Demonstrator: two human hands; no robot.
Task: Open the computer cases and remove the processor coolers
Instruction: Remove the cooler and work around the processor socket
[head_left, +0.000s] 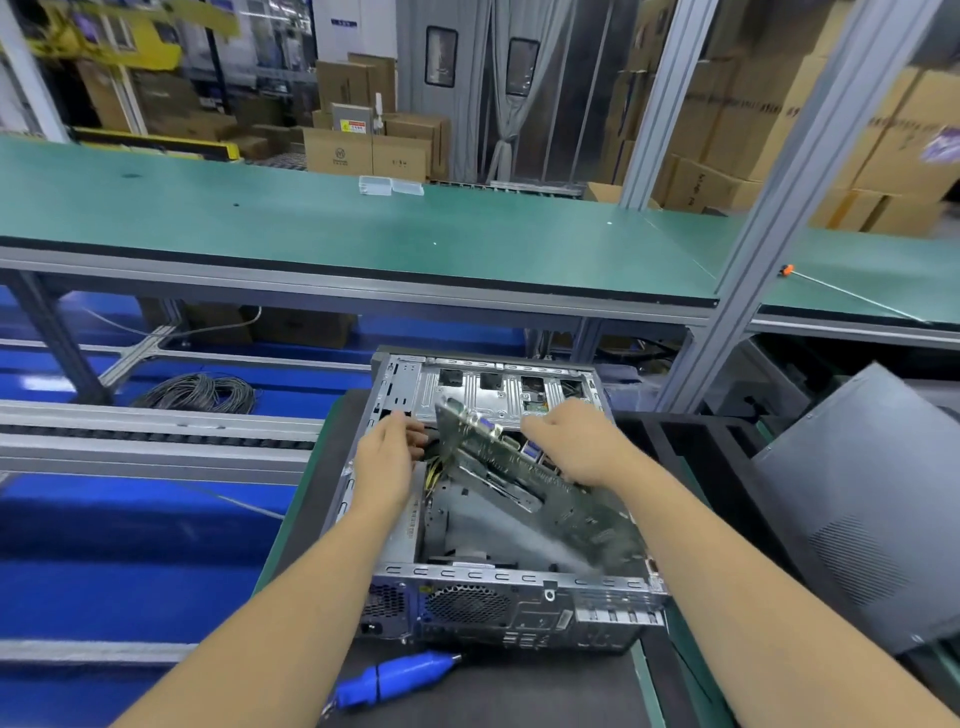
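An open grey computer case (498, 582) lies on a dark mat in front of me, its side panel off. A green motherboard (545, 488) is tilted up out of the case, raised on its right side. My right hand (576, 441) grips the board's upper right edge. My left hand (387, 457) reaches into the case's left side, fingers curled near yellow and black cables (431, 475); what it holds is hidden. No cooler is clearly visible.
A blue electric screwdriver (395, 678) lies on the mat before the case. The removed grey side panel (878, 509) leans at the right. A green workbench (363, 228) spans behind, a roller conveyor (156, 436) runs at left, and an aluminium post (748, 249) stands at right.
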